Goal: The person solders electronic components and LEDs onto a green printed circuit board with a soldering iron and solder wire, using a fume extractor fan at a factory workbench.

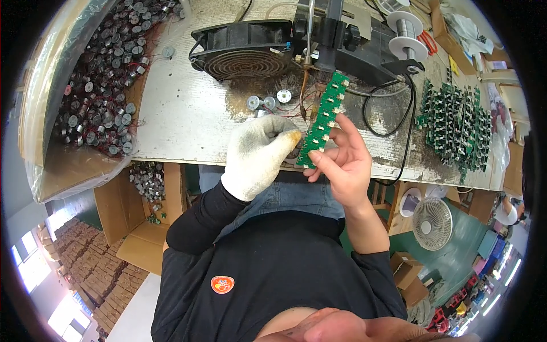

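Stained tabletop (188, 114): your bare right hand (342, 165) pinches green board strip (323, 119), long axis toward soldering tip; gloved left hand (256, 157) fingers curled shut on small motor, touching strip's lower end.

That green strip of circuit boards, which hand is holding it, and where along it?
The bare right hand pinches the green circuit board strip at its lower end. The gloved left hand touches the same end; its own grip is unclear.

At frame centre a circuit board strip (323, 119) is held between the left hand (256, 159) and the right hand (342, 162), above the surface (182, 108). A fan (245, 48) sits behind it. A bin of small motors (99, 85) fills the upper left; a pile of boards (456, 125) lies at right.
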`<action>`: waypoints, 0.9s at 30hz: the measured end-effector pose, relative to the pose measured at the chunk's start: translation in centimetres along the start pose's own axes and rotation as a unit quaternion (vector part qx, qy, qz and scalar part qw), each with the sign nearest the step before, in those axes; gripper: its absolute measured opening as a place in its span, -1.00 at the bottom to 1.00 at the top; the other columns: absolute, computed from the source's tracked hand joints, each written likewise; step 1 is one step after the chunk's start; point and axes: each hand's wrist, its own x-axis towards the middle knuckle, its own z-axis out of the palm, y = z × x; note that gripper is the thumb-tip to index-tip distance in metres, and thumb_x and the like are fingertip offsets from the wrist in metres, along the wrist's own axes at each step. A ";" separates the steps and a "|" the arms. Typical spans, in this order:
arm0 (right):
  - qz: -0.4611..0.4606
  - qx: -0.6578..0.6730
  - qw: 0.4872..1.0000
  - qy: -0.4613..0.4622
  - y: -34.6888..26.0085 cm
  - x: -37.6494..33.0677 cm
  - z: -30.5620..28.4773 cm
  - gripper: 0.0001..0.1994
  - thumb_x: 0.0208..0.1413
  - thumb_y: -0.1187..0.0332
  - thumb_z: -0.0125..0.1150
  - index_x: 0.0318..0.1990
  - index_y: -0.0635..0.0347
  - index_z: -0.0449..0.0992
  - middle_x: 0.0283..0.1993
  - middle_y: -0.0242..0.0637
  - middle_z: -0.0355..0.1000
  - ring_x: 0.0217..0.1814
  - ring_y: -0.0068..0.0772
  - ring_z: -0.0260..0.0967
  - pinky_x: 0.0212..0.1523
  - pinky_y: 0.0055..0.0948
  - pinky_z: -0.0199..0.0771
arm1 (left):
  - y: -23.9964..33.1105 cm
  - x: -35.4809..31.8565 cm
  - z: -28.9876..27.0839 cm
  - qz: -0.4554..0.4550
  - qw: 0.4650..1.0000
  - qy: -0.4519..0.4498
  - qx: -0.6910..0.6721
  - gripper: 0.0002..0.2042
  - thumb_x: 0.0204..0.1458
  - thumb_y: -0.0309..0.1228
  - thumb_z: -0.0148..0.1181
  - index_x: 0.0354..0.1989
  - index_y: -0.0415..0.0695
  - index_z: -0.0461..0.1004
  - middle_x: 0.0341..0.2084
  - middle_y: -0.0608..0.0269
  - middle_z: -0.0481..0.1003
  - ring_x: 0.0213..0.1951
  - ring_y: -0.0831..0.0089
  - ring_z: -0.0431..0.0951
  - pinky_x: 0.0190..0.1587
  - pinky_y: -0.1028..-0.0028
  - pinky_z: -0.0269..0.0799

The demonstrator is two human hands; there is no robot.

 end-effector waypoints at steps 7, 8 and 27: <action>-0.003 -0.003 1.000 0.000 -0.3 0.0 0.1 -0.32 -0.04 0.75 0.10 0.29 0.30 0.03 0.06 0.04 0.30 -0.46 -0.34 0.50 -0.61 -0.56 0.53 | 0.1 0.0 0.2 -0.027 0.999 0.009 -0.043 -0.84 0.05 -0.48 0.14 -0.32 -0.37 0.50 -0.52 0.26 0.51 -0.44 0.63 0.46 -0.40 0.60 0.39; -0.004 -0.003 1.000 0.000 -0.3 0.0 0.1 -0.32 -0.04 0.75 0.10 0.29 0.30 0.03 0.06 0.04 0.30 -0.46 -0.34 0.50 -0.61 -0.56 0.53 | 0.1 0.0 0.2 -0.025 0.998 0.011 -0.056 -0.84 0.05 -0.48 0.14 -0.32 -0.36 0.50 -0.52 0.26 0.51 -0.45 0.63 0.47 -0.40 0.60 0.39; 0.021 0.017 1.000 0.013 -0.2 0.1 0.4 -0.31 -0.03 0.73 0.13 0.28 0.23 0.04 -0.01 -0.06 0.30 -0.42 -0.37 0.49 -0.56 -0.54 0.54 | -1.3 -0.5 -1.1 -0.005 1.000 -0.008 -0.014 -0.81 0.03 -0.41 0.18 -0.27 -0.31 0.48 -0.44 0.24 0.51 -0.38 0.59 0.48 -0.34 0.58 0.39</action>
